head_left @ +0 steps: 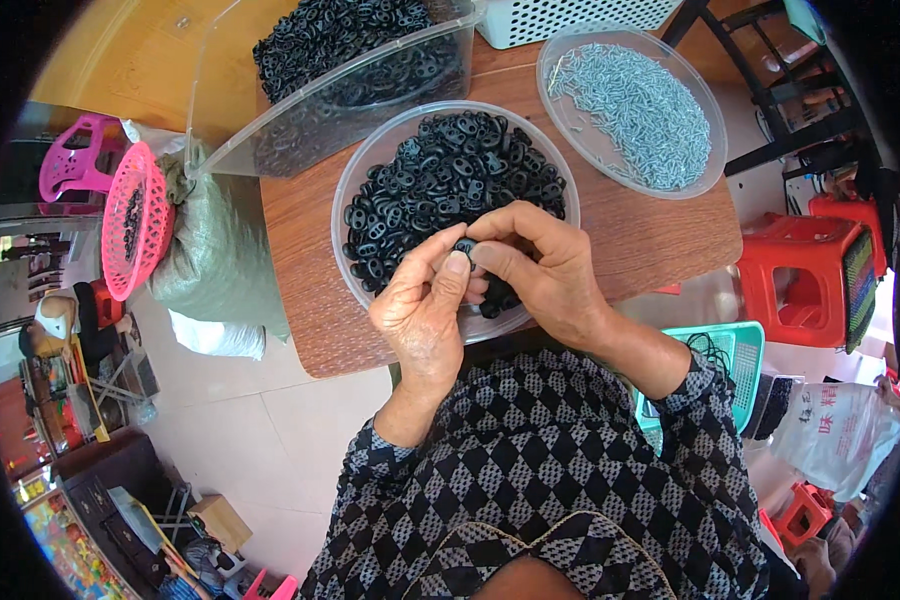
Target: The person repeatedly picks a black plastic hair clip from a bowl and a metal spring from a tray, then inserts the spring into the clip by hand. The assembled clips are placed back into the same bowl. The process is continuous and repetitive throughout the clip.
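Both my hands meet over the near part of a round clear bowl (pixel 342 240) heaped with small black plastic pieces (pixel 440 180), each with holes through it. Between my fingertips is one such black piece (pixel 465 246). My left hand (pixel 425 300) pinches it between thumb and fingers. From the other side my right hand (pixel 540 265) closes thumb and forefinger at the same piece; whether it also holds a small pin there is hidden. To the right of the bowl, a round clear tray (pixel 576 130) carries many short silvery metal pins (pixel 640 115).
A large clear bin (pixel 370 85) of black pieces stands at the table's (pixel 630 240) back left. Behind is a white perforated basket (pixel 560 15). A pink basket (pixel 135 220) rests by a green sack (pixel 215 260) at left. Right are a red stool (pixel 790 270) and a teal basket (pixel 745 370).
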A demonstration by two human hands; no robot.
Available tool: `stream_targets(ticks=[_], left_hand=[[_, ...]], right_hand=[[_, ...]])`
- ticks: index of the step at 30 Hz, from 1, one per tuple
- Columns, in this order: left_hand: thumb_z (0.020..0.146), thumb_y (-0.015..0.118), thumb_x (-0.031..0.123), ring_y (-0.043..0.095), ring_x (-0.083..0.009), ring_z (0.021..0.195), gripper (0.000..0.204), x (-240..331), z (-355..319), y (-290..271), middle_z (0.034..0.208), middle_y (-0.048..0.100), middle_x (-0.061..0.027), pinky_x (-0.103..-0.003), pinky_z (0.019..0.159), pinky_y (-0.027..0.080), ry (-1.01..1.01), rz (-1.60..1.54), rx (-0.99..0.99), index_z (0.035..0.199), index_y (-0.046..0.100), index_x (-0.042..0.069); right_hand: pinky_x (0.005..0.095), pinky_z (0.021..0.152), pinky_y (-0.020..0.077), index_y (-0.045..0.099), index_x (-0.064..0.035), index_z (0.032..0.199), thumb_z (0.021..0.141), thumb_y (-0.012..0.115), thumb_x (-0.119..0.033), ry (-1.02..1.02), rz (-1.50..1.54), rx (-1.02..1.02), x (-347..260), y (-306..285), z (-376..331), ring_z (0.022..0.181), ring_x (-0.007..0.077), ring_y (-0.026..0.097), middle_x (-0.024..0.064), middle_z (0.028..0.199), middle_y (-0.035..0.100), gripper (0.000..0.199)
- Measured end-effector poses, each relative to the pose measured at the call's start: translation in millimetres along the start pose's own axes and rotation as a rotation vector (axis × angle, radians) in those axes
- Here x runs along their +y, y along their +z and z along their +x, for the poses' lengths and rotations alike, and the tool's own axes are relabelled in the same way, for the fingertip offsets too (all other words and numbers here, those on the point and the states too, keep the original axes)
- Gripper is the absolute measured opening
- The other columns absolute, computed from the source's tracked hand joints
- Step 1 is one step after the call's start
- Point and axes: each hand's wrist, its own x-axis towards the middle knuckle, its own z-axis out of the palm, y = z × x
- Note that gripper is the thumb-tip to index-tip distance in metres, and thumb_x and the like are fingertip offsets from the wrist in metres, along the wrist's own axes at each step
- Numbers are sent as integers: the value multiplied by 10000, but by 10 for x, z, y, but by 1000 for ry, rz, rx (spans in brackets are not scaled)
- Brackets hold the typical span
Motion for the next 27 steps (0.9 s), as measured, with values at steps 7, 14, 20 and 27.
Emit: stream_targets(ticks=[7, 14, 20, 27], left_hand=[[871, 560, 7, 587, -92, 732, 219, 58, 48, 68, 879, 635, -79, -198, 656, 496, 20, -66, 52, 1078, 589, -57], [870, 574, 32, 578, -88, 804, 250, 41, 30, 5, 967, 631, -83, -199, 721, 487, 33, -86, -33, 1104, 583, -54], [843, 618, 64, 541, -80, 808, 260, 16, -4, 50, 997, 630, -87, -188, 696, 435, 133, -73, 5, 1072, 593, -56], [844, 628, 107, 559, -101, 840, 273, -62, -33, 31, 1010, 621, -103, -219, 746, 460, 202, -78, 2, 1051, 580, -64]], right_hand=[[307, 607, 427, 601, -6, 937, 681, 672, 5, -445, -461, -8, -37, 1, 14, 677, 200, 508, 76, 763, 549, 266], [307, 586, 421, 600, 3, 934, 657, 684, 8, -503, -476, 18, -38, -47, 24, 658, 196, 506, 71, 739, 554, 289], [297, 555, 419, 599, 5, 929, 654, 692, 1, -523, -444, 42, -19, -23, 13, 640, 191, 507, 67, 721, 554, 290], [306, 558, 423, 591, 7, 896, 656, 694, -11, -593, -465, 16, -55, -45, 5, 638, 209, 505, 78, 740, 560, 262]])
